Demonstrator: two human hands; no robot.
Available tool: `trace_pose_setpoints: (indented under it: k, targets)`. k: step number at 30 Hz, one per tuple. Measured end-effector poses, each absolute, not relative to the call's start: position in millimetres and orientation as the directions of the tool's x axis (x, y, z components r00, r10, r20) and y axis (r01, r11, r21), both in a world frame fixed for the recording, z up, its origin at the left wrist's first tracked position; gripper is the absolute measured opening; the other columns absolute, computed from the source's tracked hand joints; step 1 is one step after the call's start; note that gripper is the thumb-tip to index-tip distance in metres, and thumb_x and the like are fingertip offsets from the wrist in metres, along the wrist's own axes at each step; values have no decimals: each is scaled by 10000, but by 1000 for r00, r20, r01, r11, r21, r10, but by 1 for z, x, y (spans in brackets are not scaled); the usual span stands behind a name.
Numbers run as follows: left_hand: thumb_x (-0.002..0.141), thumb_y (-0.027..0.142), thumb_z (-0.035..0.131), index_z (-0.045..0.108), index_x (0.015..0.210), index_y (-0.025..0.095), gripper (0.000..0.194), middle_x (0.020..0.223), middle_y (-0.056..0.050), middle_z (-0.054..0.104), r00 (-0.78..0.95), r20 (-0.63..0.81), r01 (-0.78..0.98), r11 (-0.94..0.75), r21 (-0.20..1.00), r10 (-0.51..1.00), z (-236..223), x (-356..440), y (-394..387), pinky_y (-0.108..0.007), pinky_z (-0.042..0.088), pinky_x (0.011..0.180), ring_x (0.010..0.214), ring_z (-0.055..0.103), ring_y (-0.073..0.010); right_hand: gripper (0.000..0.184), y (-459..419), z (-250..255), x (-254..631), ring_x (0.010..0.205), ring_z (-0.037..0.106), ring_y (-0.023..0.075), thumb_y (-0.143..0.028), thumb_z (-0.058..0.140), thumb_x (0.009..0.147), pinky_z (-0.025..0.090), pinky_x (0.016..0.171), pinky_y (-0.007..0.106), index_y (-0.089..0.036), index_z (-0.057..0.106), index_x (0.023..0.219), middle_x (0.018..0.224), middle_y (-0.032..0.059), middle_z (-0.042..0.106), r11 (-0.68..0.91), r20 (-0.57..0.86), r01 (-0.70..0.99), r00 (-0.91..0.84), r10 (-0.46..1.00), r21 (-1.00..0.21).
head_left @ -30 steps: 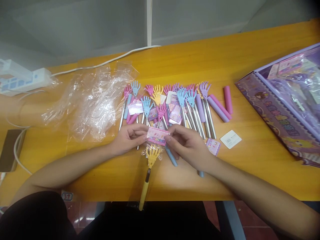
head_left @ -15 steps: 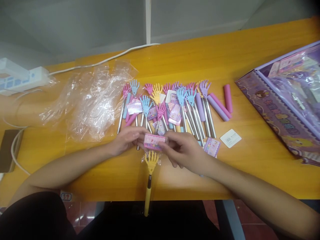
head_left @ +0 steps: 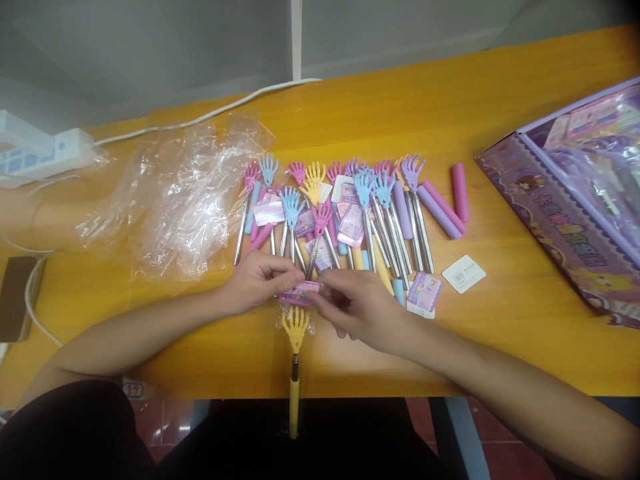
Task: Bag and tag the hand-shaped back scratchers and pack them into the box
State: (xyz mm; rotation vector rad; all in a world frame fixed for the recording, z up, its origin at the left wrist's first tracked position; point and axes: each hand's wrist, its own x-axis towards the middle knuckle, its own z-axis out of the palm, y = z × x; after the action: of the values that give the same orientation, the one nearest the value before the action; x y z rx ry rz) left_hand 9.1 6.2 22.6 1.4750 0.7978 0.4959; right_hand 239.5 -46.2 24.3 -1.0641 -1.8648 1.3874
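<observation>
Between both hands a pink printed card (head_left: 299, 291) is held at the top of a clear plastic bag (head_left: 311, 327). A yellow hand-shaped back scratcher (head_left: 295, 337) hangs below the card, with its handle pointing down past the table edge. My left hand (head_left: 257, 283) is closed, its thumb pressing the card's upper left part. My right hand (head_left: 363, 303) pinches the right end of the card, with the other fingers curled under. Just beyond the hands lie several back scratchers (head_left: 320, 220) in blue, pink, yellow and purple, with loose cards (head_left: 351, 225) among them.
A heap of clear plastic bags (head_left: 185, 200) lies to the left, beside a white power strip (head_left: 55, 157) and cable. On the right stands a purple printed box (head_left: 555, 220) of packaged goods. Foam tubes (head_left: 459, 193) and a white card (head_left: 463, 274) lie nearer the box.
The pink card has tipped and shows less of its face. My left thumb has come down onto it. The yellow back scratcher has shifted slightly left and hangs straighter.
</observation>
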Motion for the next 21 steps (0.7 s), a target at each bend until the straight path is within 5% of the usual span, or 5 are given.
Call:
trace_pose_setpoints:
  k: [8,21]
  targets:
    - [986,399,721,754,774,176,310,601,20,622,679,-185,179,84,980,711,20,9,3,-195,390,495,520,503,-78,333,-47,22,241,547,522,104,-319,551,1100,370,577,262,-218,526,784,593,-45,560,253,52,308,-536,843,-917]
    - [991,410,718,759,911,147,278,764,-30,731,711,-164,159,71,985,683,13,0,7,-203,495,581,650,662,-120,354,-46,26,244,393,553,82,-374,548,1101,413,420,218,-231,489,782,539,-72,562,21,-84,198,-508,857,-980]
